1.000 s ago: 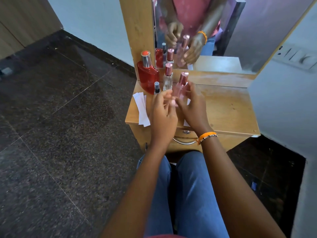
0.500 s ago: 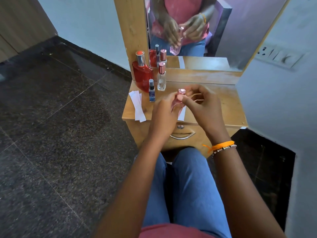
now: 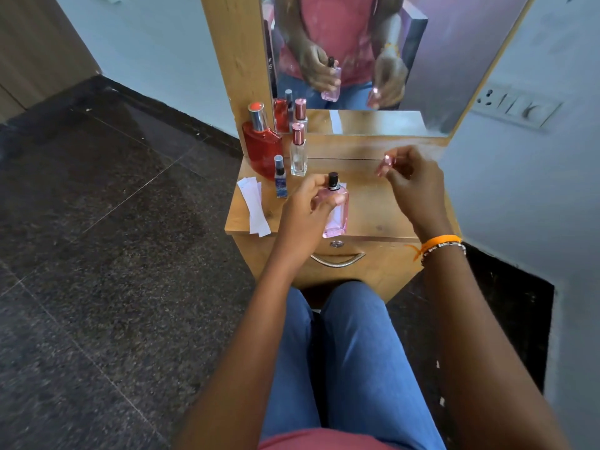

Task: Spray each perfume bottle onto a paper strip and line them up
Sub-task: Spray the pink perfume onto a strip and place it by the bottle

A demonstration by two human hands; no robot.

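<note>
My left hand grips a pink perfume bottle upright above the front of the wooden dresser top; its black spray nozzle is bare. Off to the right, my right hand pinches the bottle's pink cap, well apart from the bottle. At the back left stand a big red bottle, a clear bottle with a rose cap and a small blue bottle. White paper strips lie at the left edge. One more strip peeks out behind the pink bottle.
A mirror rises behind the dresser top and repeats the bottles and hands. A drawer with a metal handle sits under the top. A wall with a switch plate closes in on the right; dark stone floor lies left.
My right hand has pulled the pink cap off and moved right, away from the bottle. My left hand now holds the bottle upright with its nozzle exposed.
</note>
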